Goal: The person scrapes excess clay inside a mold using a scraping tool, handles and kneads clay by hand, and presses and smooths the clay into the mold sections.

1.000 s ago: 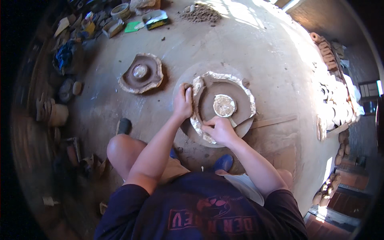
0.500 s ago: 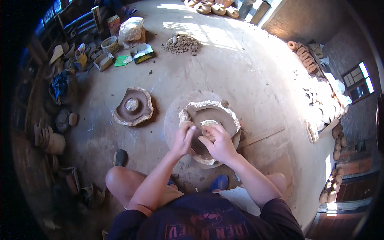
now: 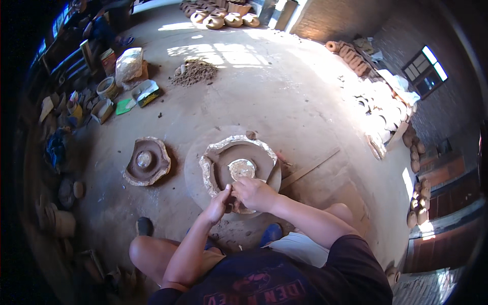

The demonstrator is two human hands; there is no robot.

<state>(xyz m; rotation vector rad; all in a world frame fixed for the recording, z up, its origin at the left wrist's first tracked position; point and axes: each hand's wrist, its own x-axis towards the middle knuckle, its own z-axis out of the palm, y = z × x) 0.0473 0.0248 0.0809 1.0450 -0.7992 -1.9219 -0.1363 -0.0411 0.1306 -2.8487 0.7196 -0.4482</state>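
A round plaster mould (image 3: 207,175) with a chipped white rim and a brown clay-coloured inside rests on a flat round disc (image 3: 192,161) before me. A pale round knob (image 3: 242,169) stands up in its middle. Over the mould's near side, my left hand (image 3: 218,205) and my right hand (image 3: 255,194) meet, fingers curled and fingertips together. Whatever is between them is hidden. A small lump of clay (image 3: 251,134) sits on the mould's far rim.
To the left lies a second mould piece (image 3: 133,175) with a central knob. A wooden stick (image 3: 311,168) lies right of the disc. Farther off are a heap of crumbled clay (image 3: 194,73), a box (image 3: 145,93), several round pots (image 3: 213,21) and piled pottery (image 3: 384,114).
My hands have come together and moved nearer to me, leaving the central knob more exposed. The whole view has shifted, with the surroundings now farther left in it.
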